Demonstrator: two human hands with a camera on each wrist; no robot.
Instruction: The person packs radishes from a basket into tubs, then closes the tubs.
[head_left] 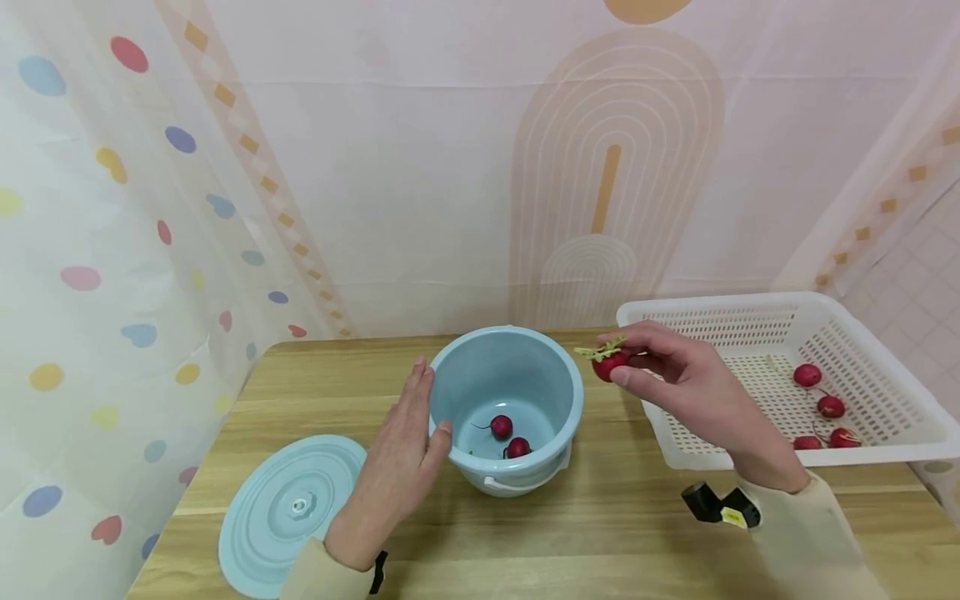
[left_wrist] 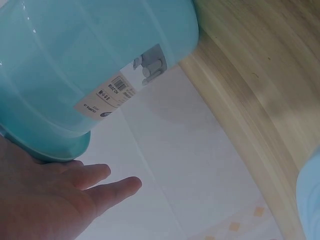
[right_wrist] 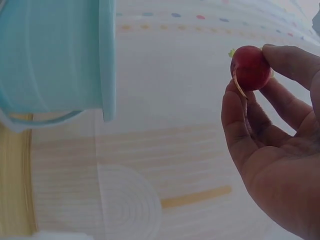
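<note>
A red radish (head_left: 607, 365) with short green stems is pinched between the thumb and fingers of my right hand (head_left: 686, 379), in the air between the bucket and the basket. The right wrist view shows the same radish (right_wrist: 250, 67) with its thin root hanging down. Two more radishes (head_left: 501, 427) lie inside the light blue bucket (head_left: 506, 350). My left hand (head_left: 397, 454), fingers straight, rests against the left side of the bucket's rim. From the left wrist, the bucket's wall (left_wrist: 100, 55) appears with a paper label.
A white perforated basket (head_left: 720, 321) at the right holds several radishes (head_left: 830, 407). The bucket's round blue lid (head_left: 277, 517) lies on the wooden table (head_left: 525, 550) at the left. A patterned curtain (head_left: 420, 167) hangs behind the table.
</note>
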